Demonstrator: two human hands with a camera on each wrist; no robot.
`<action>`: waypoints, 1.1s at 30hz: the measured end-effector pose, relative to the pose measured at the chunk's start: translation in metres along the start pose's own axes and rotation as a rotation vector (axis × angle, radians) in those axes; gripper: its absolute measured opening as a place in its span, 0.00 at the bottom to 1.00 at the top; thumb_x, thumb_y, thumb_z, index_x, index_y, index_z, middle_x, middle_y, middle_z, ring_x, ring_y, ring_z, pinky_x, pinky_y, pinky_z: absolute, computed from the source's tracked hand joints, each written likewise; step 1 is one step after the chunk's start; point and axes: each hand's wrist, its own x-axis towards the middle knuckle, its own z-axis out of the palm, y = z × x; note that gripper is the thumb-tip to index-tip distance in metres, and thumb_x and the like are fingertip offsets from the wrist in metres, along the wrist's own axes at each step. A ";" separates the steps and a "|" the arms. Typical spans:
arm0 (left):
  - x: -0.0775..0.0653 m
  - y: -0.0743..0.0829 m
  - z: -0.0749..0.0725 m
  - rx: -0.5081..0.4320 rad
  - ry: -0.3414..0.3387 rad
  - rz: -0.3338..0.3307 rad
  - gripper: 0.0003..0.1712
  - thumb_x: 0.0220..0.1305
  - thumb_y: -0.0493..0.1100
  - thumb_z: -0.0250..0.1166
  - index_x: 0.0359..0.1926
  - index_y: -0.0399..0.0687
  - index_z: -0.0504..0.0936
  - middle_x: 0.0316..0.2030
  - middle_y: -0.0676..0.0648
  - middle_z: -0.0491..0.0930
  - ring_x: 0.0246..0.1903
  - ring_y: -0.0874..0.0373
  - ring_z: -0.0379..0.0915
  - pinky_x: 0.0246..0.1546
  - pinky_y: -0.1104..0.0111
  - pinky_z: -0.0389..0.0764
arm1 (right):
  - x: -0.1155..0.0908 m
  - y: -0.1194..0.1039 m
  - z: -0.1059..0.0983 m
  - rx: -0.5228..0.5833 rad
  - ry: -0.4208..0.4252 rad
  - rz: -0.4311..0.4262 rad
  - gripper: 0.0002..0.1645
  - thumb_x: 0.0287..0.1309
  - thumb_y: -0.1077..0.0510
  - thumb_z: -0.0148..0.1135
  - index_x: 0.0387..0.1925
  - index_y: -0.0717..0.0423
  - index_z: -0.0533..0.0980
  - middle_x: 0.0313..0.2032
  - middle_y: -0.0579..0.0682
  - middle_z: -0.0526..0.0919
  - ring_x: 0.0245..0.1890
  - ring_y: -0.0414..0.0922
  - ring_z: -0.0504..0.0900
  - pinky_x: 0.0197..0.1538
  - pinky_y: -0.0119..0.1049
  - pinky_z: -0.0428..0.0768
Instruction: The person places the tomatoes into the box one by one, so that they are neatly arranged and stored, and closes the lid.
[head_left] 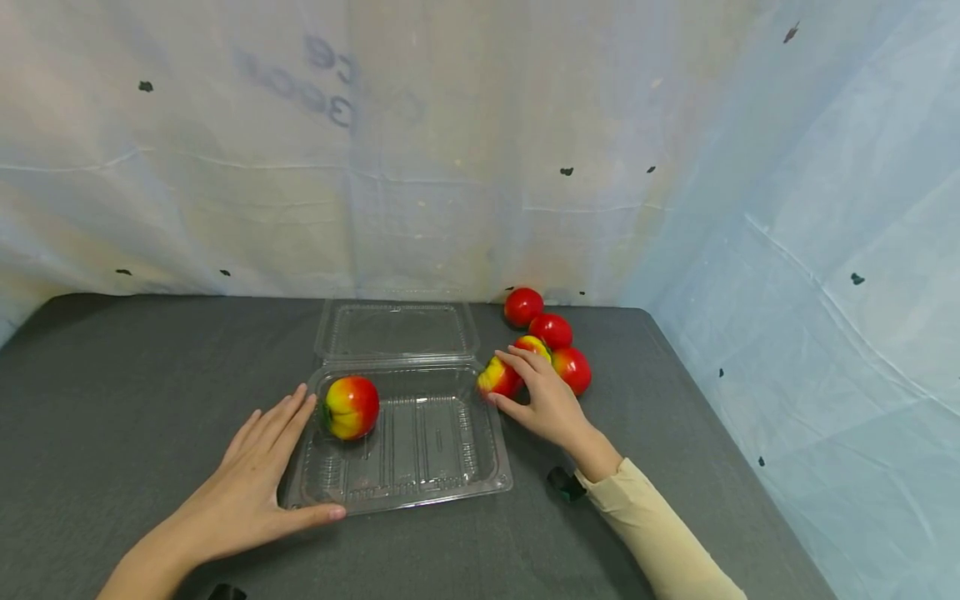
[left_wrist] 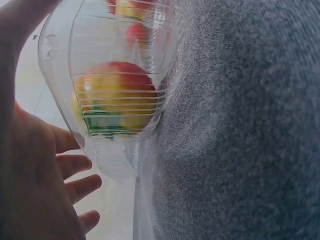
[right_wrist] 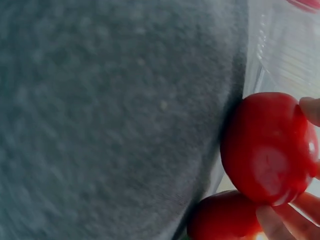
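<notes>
A clear plastic clamshell box [head_left: 408, 492] lies with its lid [head_left: 397, 332] folded back. Inside its left end sits a red-and-yellow fruit [head_left: 352, 407], whose green leafy part shows through the wall in the left wrist view. My left hand [head_left: 251, 487] rests along the box's left side, fingers stretched out and thumb at the front edge. Beside the box's right rim, my right hand [head_left: 543, 404] holds another red-and-yellow fruit [head_left: 498, 379] between thumb and fingers. That fruit [right_wrist: 270, 147] looks mostly red in the right wrist view.
Several similar fruits cluster behind and right of my right hand: a red one [head_left: 523, 307] at the back, others [head_left: 551, 331] nearer, one [head_left: 572, 371] furthest right. A grey cloth [head_left: 660, 467] covers the table. Pale sheeting [head_left: 465, 167] hangs behind and to the right.
</notes>
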 end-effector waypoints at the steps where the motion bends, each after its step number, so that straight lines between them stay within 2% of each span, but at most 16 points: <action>1: 0.000 0.000 0.000 -0.002 -0.001 -0.002 0.70 0.43 0.74 0.68 0.76 0.48 0.41 0.75 0.42 0.42 0.72 0.43 0.43 0.73 0.59 0.27 | 0.000 0.000 0.001 0.000 0.003 0.003 0.37 0.52 0.45 0.70 0.63 0.51 0.71 0.62 0.57 0.72 0.63 0.52 0.71 0.61 0.49 0.74; 9: -0.001 0.000 0.000 -0.007 0.004 -0.001 0.70 0.43 0.73 0.69 0.76 0.49 0.41 0.76 0.42 0.42 0.72 0.43 0.43 0.73 0.59 0.27 | -0.003 0.001 0.006 -0.005 0.016 -0.013 0.41 0.49 0.45 0.72 0.64 0.52 0.70 0.63 0.57 0.72 0.63 0.52 0.70 0.62 0.49 0.73; 18: -0.001 0.000 0.000 -0.027 -0.007 -0.009 0.70 0.44 0.73 0.69 0.76 0.49 0.41 0.76 0.42 0.41 0.72 0.42 0.43 0.73 0.58 0.27 | -0.003 0.002 0.006 -0.018 0.039 -0.052 0.40 0.48 0.46 0.74 0.62 0.52 0.71 0.61 0.57 0.74 0.61 0.51 0.72 0.62 0.48 0.74; 27: -0.001 0.000 0.001 -0.031 -0.002 -0.004 0.70 0.44 0.72 0.69 0.76 0.49 0.41 0.76 0.42 0.41 0.73 0.43 0.42 0.73 0.58 0.28 | -0.006 0.002 -0.001 -0.054 0.084 -0.081 0.39 0.46 0.47 0.75 0.60 0.50 0.72 0.60 0.52 0.74 0.61 0.49 0.71 0.57 0.46 0.78; 33: -0.001 0.000 0.001 -0.028 -0.004 -0.009 0.70 0.44 0.72 0.69 0.76 0.49 0.41 0.76 0.43 0.40 0.73 0.43 0.42 0.73 0.57 0.28 | -0.008 0.004 -0.008 -0.074 0.117 -0.094 0.40 0.46 0.48 0.76 0.61 0.51 0.72 0.60 0.54 0.74 0.61 0.49 0.72 0.58 0.46 0.77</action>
